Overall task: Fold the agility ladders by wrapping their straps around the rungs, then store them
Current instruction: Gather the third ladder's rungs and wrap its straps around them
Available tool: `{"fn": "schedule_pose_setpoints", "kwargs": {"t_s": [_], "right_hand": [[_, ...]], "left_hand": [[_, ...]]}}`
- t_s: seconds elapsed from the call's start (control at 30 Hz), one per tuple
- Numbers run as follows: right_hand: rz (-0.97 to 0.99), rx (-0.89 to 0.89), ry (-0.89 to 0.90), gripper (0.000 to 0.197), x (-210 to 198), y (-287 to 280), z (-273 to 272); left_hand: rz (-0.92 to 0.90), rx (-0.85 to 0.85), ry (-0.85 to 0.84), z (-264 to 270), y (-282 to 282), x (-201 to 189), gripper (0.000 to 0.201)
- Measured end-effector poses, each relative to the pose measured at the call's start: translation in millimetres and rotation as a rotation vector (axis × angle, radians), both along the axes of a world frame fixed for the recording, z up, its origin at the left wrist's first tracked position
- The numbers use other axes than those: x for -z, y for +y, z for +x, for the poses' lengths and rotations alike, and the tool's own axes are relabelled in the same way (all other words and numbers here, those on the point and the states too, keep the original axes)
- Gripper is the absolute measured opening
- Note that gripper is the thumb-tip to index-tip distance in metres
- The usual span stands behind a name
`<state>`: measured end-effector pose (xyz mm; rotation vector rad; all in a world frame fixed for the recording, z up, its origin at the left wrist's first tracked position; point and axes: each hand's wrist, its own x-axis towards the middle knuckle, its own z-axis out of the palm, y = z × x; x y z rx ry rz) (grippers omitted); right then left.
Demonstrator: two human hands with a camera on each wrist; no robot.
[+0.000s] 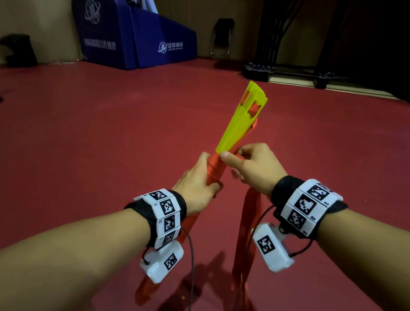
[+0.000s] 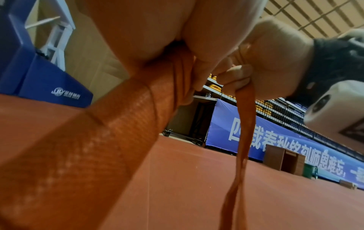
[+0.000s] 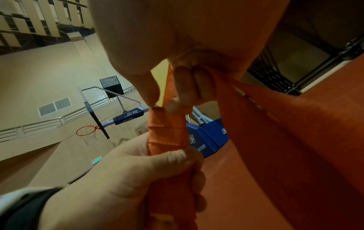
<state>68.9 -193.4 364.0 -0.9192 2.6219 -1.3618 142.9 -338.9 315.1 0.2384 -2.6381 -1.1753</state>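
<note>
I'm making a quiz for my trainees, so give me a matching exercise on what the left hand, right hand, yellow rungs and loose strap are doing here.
Column one:
1. left hand
2. right hand
3. yellow rungs
4. loose strap

Column two:
A. hangs toward the floor
B. grips the wrapped end of the bundle
C. fan out, pointing up and away
D. pinches the strap at the bundle

Pairs: 1-B, 2-D, 3-C, 4-A

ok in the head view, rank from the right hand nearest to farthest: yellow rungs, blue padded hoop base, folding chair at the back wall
1. yellow rungs: just beyond the right hand, up and left.
2. blue padded hoop base: far off on the left, across the red floor.
3. folding chair: against the back wall, seemingly a little deeper than the base.
</note>
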Motion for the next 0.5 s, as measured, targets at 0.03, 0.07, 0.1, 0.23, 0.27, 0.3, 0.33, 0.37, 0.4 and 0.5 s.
{"fn": "schedule_pose_setpoints", "kwargs": {"t_s": [0.03, 0.07, 0.1, 0.23, 0.27, 0.3, 0.33, 0.37, 0.4, 0.5], "right_hand": [[0.008, 0.010, 0.005, 0.059, -0.6, -1.1, 2.3], [0.020, 0.027, 0.019, 0.069, -1.2, -2.1, 4.9], [0.031, 0.047, 0.041, 0.075, -1.1, -2.8, 6.2], [0.057, 0.100, 0.060, 0.066, -0.6, -4.2, 4.6], [0.060, 0.101, 0.050, 0.062, -0.8, -4.0, 3.1], [0.067, 0.099, 0.042, 0.058, -0.9, -3.4, 1.5], [0.075, 0.094, 0.035, 0.055, -1.7, -2.6, 0.9], [0.081, 0.084, 0.024, 0.053, -1.5, -1.9, -0.7], [0.089, 0.070, 0.013, 0.051, -1.5, -1.3, -1.9], [0.097, 0.008, -0.019, 0.048, 2.8, -1.4, -7.7]], "left_hand": [[-0.048, -0.002, -0.024, 2.2, 1.4, -4.3, 0.033], [-0.086, -0.006, -0.050, 3.9, 3.3, -7.4, 0.034], [-0.108, -0.011, -0.075, 4.8, 5.4, -9.6, 0.035], [-0.054, 0.022, -0.092, 3.7, 9.2, -10.0, 0.030], [-0.018, 0.042, -0.083, 3.3, 8.5, -9.2, 0.032], [0.011, 0.062, -0.069, 3.0, 7.8, -8.2, 0.037], [0.029, 0.078, -0.053, 2.6, 6.9, -6.2, 0.042], [0.044, 0.088, -0.032, 2.2, 6.5, -4.9, 0.044], [0.061, 0.094, -0.005, 1.4, 5.2, -3.8, 0.043], [0.095, 0.091, 0.022, -4.0, -1.6, 0.2, 0.027]]}}
